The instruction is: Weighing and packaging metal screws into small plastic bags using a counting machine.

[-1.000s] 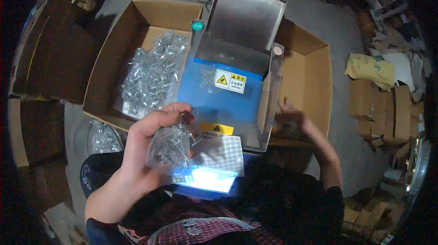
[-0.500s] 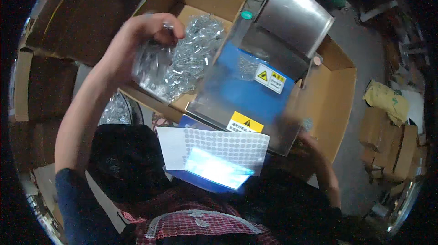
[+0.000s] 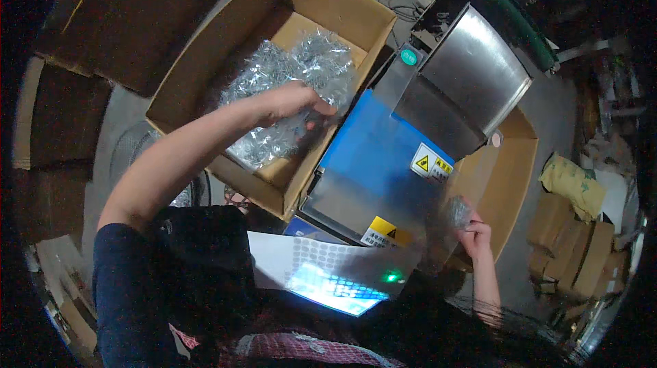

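Observation:
My left hand [image 3: 295,102] reaches over a heap of shiny clear packets [image 3: 263,77] in the left cardboard box [image 3: 179,97]. Its fingers are curled at the heap's right side, and what they hold cannot be made out. On the right, my right hand [image 3: 473,234] grips a small clear packet [image 3: 458,212] of greyish contents beside the right cardboard box [image 3: 514,180]. Between the boxes stands a machine with a blue belt [image 3: 373,138] under a see-through cover.
A sloping steel plate [image 3: 472,60] rises at the machine's far end. At its near end, a white sheet with rows of grey dots [image 3: 325,258] hangs by a bright screen [image 3: 335,293]. Flattened cartons [image 3: 571,238] and a yellowish sack [image 3: 573,186] lie far right.
My left hand has moved right across the heap. A packet seen on the blue belt no longer shows there. My right hand, partly hidden before, now shows with its packet. The view has shifted.

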{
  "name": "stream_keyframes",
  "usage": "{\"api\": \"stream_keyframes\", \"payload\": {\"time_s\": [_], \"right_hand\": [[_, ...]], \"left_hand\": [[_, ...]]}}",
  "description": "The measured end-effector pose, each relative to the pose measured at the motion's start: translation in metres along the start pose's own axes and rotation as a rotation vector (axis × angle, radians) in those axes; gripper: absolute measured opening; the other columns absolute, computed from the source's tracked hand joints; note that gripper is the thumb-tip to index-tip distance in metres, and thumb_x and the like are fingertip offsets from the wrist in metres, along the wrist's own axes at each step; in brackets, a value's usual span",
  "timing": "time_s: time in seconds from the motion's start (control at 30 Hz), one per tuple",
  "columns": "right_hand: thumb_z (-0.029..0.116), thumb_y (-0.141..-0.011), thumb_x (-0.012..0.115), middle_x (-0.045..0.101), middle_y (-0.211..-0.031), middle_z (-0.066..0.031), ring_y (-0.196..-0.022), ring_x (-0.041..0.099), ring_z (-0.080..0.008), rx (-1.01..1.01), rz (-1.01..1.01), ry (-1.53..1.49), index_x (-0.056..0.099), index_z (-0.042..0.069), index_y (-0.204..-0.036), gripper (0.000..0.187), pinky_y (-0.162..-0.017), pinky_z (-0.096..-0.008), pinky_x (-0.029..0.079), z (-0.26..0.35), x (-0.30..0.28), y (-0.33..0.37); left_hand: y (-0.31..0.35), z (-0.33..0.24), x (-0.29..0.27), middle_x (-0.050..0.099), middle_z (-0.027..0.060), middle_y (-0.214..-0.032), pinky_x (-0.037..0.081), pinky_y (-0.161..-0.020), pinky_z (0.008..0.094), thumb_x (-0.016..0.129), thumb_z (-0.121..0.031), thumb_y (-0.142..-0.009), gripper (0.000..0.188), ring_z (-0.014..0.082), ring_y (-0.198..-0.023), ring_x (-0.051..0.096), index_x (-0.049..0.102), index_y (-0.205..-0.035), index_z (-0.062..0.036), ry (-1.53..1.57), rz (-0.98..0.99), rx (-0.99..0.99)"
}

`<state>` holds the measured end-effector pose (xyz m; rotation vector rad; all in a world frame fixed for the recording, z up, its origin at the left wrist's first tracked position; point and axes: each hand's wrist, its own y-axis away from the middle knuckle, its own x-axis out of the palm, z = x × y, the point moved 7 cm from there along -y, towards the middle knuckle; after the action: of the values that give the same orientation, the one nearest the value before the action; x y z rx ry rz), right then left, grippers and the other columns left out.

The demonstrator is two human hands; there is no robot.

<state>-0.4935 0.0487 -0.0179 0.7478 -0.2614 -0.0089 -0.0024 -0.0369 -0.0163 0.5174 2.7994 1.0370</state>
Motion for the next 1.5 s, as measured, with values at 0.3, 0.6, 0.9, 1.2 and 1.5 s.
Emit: {"api": "stream_keyframes", "payload": {"time_s": [0.3, 0.6, 0.9, 1.2, 1.5], "right_hand": [[0.031, -0.091, 0.057, 0.056, -0.129, -0.0193, -0.11, 0.06, -0.0279, -0.526, 0.029, 0.367, 0.039, -0.001, -0.14, 0.061, -0.083, -0.0381, 0.053, 0.144, 0.054, 0.047], [0.04, -0.098, 0.05, 0.051, -0.137, -0.0143, -0.124, 0.048, -0.0218, -0.676, 0.107, 0.396, 0.033, -0.001, -0.145, 0.065, -0.108, -0.0357, 0.031, 0.169, 0.091, 0.026], [0.037, -0.091, 0.059, 0.052, -0.135, -0.0221, -0.125, 0.049, -0.0341, -0.122, -0.296, 1.717, 0.029, 0.005, -0.147, 0.072, -0.103, -0.0467, 0.041, -0.038, -0.162, -0.089], [0.024, -0.083, 0.059, 0.059, -0.118, -0.0235, -0.107, 0.057, -0.0342, -0.092, -0.126, 1.58, 0.047, 0.003, -0.129, 0.052, -0.094, -0.0453, 0.045, -0.091, -0.215, -0.107], [0.012, -0.077, 0.057, 0.063, -0.105, -0.0198, -0.094, 0.061, -0.0292, -0.161, -0.198, 1.095, 0.058, 0.002, -0.111, 0.035, -0.082, -0.0414, 0.049, -0.082, -0.223, -0.105]], "left_hand": [[0.003, 0.019, -0.046, 0.069, 0.0109, -0.08, 0.052, -0.068, 0.0366, 0.062, -0.024, -0.081, 0.024, 0.0213, -0.071, 0.065, 0.074, -0.089, -0.0043, -0.163, -0.401, 0.039], [-0.007, 0.02, 0.014, 0.069, 0.0142, -0.085, 0.054, -0.069, 0.046, 0.064, -0.027, -0.076, 0.08, 0.0332, -0.075, 0.067, 0.031, -0.149, -0.0362, -1.626, -0.061, 0.322], [-0.025, 0.009, -0.067, 0.068, 0.0125, -0.108, 0.054, -0.083, 0.039, 0.074, -0.043, -0.077, 0.102, 0.0265, -0.098, 0.067, 0.011, -0.155, -0.0236, -1.725, -0.298, -0.173], [0.014, 0.084, -0.145, 0.069, 0.0173, -0.102, 0.056, -0.079, 0.0439, 0.058, -0.031, -0.08, 0.064, 0.0328, -0.093, 0.068, 0.045, -0.14, -0.0124, -1.547, -0.33, -0.301], [0.028, 0.095, -0.121, 0.069, 0.0208, -0.095, 0.054, -0.078, 0.0476, 0.062, -0.032, -0.075, 0.073, 0.0374, -0.087, 0.068, 0.042, -0.141, -0.0096, -1.42, -0.375, -0.155]]}}
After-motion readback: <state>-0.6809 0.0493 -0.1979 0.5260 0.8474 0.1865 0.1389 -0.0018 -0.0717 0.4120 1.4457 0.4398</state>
